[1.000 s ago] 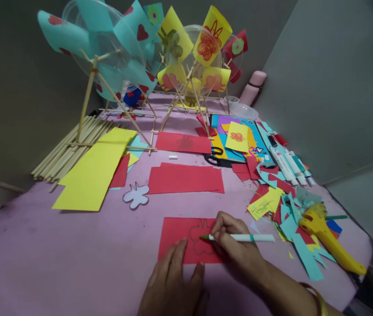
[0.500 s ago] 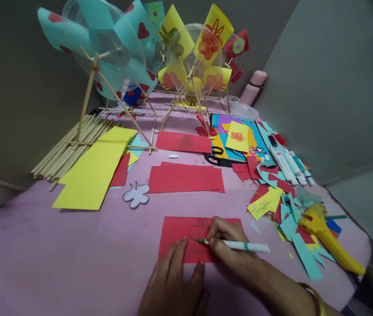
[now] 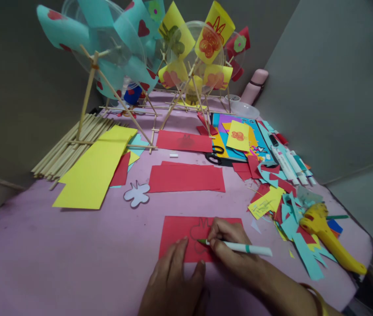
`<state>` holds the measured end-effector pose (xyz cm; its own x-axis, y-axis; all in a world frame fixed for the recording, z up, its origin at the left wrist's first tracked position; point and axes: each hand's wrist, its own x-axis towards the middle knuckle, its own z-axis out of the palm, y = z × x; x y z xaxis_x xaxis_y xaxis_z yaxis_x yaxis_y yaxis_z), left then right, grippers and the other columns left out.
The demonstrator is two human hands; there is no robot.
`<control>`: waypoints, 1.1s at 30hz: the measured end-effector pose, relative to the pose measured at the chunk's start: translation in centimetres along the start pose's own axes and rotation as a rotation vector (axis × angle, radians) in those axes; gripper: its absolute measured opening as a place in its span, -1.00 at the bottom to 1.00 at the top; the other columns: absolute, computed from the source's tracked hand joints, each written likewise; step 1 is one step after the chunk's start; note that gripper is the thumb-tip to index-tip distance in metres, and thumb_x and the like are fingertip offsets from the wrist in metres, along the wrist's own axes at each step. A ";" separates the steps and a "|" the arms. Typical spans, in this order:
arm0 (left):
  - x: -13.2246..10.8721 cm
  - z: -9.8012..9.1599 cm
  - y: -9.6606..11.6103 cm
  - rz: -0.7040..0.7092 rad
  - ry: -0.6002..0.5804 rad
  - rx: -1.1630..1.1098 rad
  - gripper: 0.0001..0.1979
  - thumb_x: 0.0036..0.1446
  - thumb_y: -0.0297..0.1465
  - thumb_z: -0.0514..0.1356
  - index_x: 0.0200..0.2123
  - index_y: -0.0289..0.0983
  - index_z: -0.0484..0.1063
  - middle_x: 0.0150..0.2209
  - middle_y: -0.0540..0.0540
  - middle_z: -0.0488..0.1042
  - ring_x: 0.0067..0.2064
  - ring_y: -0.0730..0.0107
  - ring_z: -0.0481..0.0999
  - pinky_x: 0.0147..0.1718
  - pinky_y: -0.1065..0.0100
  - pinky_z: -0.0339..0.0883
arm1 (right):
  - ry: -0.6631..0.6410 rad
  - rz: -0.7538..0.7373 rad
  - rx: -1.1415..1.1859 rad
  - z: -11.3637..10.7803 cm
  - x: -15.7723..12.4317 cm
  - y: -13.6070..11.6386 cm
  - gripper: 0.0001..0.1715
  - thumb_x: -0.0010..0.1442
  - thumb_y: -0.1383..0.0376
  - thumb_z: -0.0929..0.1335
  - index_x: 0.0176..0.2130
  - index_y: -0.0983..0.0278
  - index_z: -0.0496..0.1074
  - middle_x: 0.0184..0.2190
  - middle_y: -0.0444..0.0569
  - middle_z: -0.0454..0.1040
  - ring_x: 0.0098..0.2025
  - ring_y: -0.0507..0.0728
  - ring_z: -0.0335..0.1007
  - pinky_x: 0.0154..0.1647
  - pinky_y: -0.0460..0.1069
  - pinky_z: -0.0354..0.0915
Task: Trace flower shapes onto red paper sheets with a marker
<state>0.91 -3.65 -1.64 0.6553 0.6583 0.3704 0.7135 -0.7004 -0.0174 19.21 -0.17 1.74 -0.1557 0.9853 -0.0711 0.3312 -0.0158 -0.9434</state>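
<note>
My right hand pinches a white marker with a green tip and green band. Its tip touches a red paper card, on a dark butterfly outline partly hidden by my fingers. Spread on the lower left of that card, my left hand lies flat with fingers apart. A white butterfly cutout rests on the pink table to the left. Beyond the card are stacked red paper strips, and behind them a red strip with a dark butterfly drawing.
Paper-bladed wheels on stick frames stand at the back. Yellow sheets and a bundle of sticks lie left. To the right are scissors, markers, paper scraps and a yellow glue gun.
Both hands and the red card hold nearly the same place. The marker stays on the butterfly outline, with only a very slight shift of its back end.
</note>
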 end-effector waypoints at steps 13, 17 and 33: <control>-0.1 -0.1 0.0 -0.006 -0.015 0.013 -0.65 0.12 -0.15 0.11 -0.04 -0.12 0.32 -0.02 -0.35 0.40 -0.07 0.04 0.48 -0.25 0.18 0.47 | -0.036 0.026 -0.064 -0.1 0.1 -0.7 -0.93 -0.05 0.32 0.15 -0.54 0.17 0.13 -0.72 -0.26 0.10 -0.65 0.02 0.01 -0.62 -0.08 -0.05; -0.1 0.0 -0.1 -0.008 -0.004 0.007 -0.66 0.13 -0.16 0.11 -0.04 -0.12 0.33 -0.02 -0.35 0.40 -0.06 0.05 0.48 -0.24 0.19 0.46 | -0.060 0.042 -0.070 -0.1 0.1 -0.8 -0.93 -0.05 0.31 0.15 -0.54 0.17 0.14 -0.72 -0.26 0.10 -0.65 0.03 0.01 -0.63 -0.08 -0.04; -0.1 0.0 0.0 -0.006 -0.015 0.017 -0.65 0.13 -0.16 0.11 -0.03 -0.12 0.33 -0.02 -0.35 0.40 -0.06 0.03 0.48 -0.25 0.18 0.46 | -0.087 0.008 -0.046 -0.1 -0.1 -0.8 -0.93 -0.07 0.37 0.18 -0.52 0.20 0.16 -0.65 -0.24 0.18 -0.63 0.00 0.06 -0.61 -0.11 -0.02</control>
<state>0.85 -3.67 -1.69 0.6548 0.6665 0.3564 0.7214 -0.6918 -0.0315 19.06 -0.27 2.58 -0.2325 0.9665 -0.1085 0.3752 -0.0137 -0.9269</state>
